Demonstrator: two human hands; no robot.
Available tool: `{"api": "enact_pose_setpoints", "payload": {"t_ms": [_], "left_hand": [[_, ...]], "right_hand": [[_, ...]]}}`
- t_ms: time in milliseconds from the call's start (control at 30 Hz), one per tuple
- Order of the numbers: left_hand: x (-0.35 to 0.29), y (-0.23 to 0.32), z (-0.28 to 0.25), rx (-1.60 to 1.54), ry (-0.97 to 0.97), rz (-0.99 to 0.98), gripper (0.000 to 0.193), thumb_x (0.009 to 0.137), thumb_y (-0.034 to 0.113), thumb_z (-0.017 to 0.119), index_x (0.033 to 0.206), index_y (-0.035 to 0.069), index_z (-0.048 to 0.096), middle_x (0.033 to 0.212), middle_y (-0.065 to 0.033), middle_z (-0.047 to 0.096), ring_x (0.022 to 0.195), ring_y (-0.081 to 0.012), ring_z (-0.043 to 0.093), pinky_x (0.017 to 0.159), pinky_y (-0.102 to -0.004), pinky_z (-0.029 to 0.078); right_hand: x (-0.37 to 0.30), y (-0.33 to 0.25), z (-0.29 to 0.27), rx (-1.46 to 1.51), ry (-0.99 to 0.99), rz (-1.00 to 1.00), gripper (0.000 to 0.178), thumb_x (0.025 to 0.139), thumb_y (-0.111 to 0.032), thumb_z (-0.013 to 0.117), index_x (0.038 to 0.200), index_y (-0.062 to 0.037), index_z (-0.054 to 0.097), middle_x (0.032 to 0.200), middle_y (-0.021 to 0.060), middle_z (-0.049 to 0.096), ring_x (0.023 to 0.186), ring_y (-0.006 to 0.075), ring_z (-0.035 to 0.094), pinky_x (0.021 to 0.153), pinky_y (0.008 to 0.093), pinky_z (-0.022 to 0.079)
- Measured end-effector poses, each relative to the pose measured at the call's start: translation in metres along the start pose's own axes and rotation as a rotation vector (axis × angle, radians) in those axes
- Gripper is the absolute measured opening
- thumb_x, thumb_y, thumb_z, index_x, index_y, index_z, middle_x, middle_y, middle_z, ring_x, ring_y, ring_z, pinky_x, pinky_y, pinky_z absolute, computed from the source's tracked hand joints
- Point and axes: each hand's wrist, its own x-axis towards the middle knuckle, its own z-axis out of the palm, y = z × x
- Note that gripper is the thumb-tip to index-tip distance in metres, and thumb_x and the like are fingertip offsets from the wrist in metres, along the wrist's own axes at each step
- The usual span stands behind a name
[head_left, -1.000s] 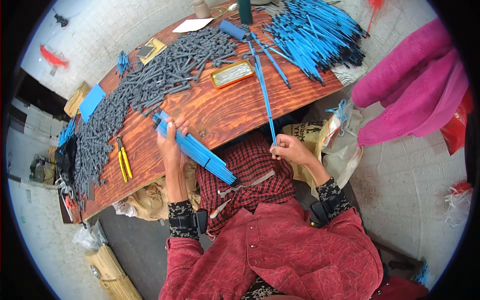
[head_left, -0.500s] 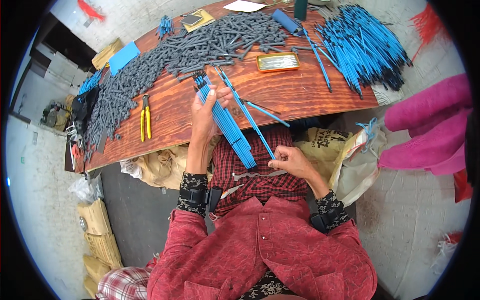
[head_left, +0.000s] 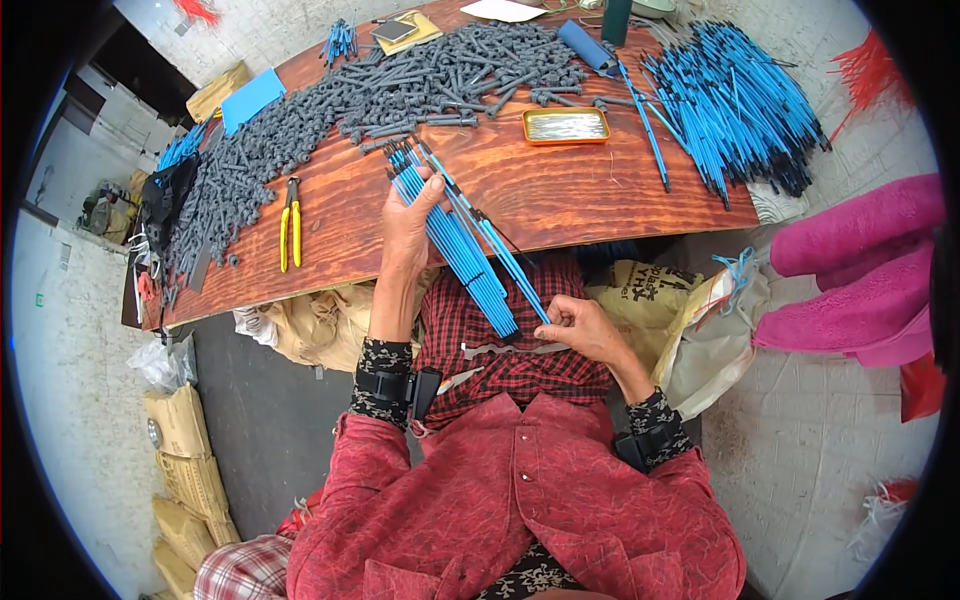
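Observation:
My left hand (head_left: pixel 408 215) is closed around a bundle of thin blue rods (head_left: pixel 465 255) with black upper ends. The bundle slants down over my lap, with a dark tie around its lower part. My right hand (head_left: pixel 583 328) pinches the lower end of separate blue rods (head_left: pixel 508 262), which lie side by side just right of the bundle. Their black upper ends reach up beside my left fingers. How many rods are in the pinch I cannot tell.
A heap of grey bolt-like pieces (head_left: pixel 400 85) covers the table's back and left. Yellow-handled pliers (head_left: pixel 290 228) lie in front of it. An orange-rimmed tin of thin silvery pieces (head_left: pixel 566 126) sits mid-table. More blue rods (head_left: pixel 735 110) are piled at the right, above pink cloth (head_left: pixel 850 270).
A blue rod that stuck out to the right has swung in against the rod my right hand pinches. These rods are now closer to the bundle. My left hand keeps its grip.

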Motion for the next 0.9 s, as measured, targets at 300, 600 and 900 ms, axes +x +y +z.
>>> {"api": "enact_pose_setpoints", "payload": {"t_ms": [300,600,900], "left_hand": [[0.003,0.004,0.001,-0.024,0.042,-0.101,0.030,0.090,0.015,0.081,0.111,0.010,0.060,0.095,-0.0027,0.067,0.079,-0.0117,0.068,0.064,-0.0257,0.058],[0.009,0.009,-0.002,0.071,0.091,-0.173,0.033,0.088,0.021,0.082,0.109,0.007,0.060,0.096,-0.0046,0.066,0.080,-0.0142,0.070,0.070,-0.0261,0.064],[0.013,0.005,0.000,0.025,0.078,-0.184,0.033,0.089,0.018,0.081,0.110,0.003,0.060,0.093,-0.0075,0.067,0.078,-0.0166,0.072,0.063,-0.0252,0.065]], "right_hand": [[0.002,0.005,0.018,0.187,0.155,-0.092,0.027,0.102,-0.028,0.064,0.091,-0.0043,0.057,0.071,-0.0035,0.050,0.065,0.0059,0.047,0.059,0.0270,0.040],[0.003,-0.004,0.018,0.005,0.551,-0.240,0.026,0.103,-0.028,0.063,0.099,-0.0024,0.064,0.072,0.0025,0.057,0.066,0.0090,0.049,0.059,0.0297,0.042],[0.003,-0.014,0.029,-0.234,0.757,-0.316,0.014,0.099,-0.018,0.065,0.102,-0.0038,0.066,0.084,0.0130,0.070,0.069,0.0287,0.068,0.063,0.0376,0.052]]}}
